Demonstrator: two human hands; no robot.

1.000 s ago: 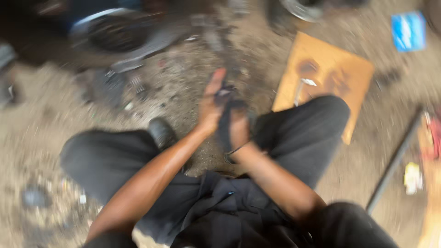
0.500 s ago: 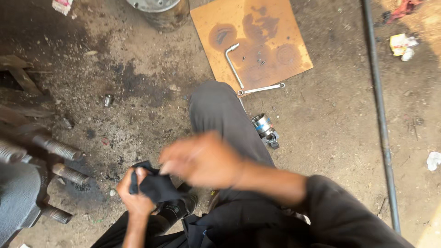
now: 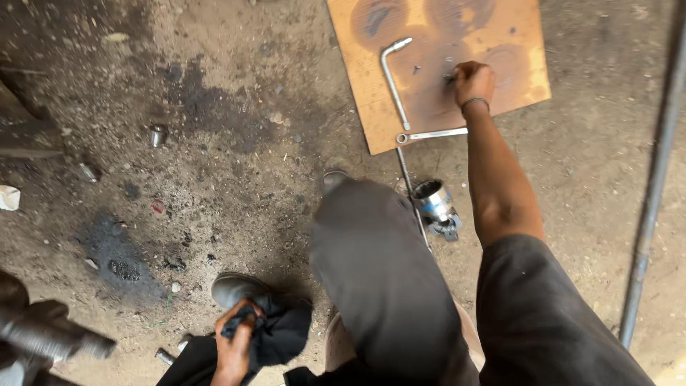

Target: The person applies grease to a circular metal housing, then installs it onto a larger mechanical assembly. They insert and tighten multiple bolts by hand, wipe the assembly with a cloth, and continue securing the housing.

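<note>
My right hand (image 3: 474, 80) reaches far forward onto a stained wooden board (image 3: 514, 43) and its fingers are closed on a small dark piece lying there. An L-shaped metal wrench (image 3: 394, 78) lies on the board to the left of that hand, and a flat ring spanner (image 3: 432, 134) lies across the board's near edge. My left hand (image 3: 234, 347) is low by my knee, gripping a dark cloth (image 3: 282, 334). My legs in dark trousers fill the lower middle.
A shiny metal socket (image 3: 431, 199) with a long thin rod (image 3: 412, 196) lies on the dirt floor beside my knee. A long metal pipe (image 3: 654, 179) runs along the right. Small sockets (image 3: 157, 135) and oil stains mark the floor at left; heavy machine parts (image 3: 50, 336) sit bottom left.
My right hand has left the cloth and stretched out to the board. The left hand stays low with the cloth. The camera view has swung over the floor.
</note>
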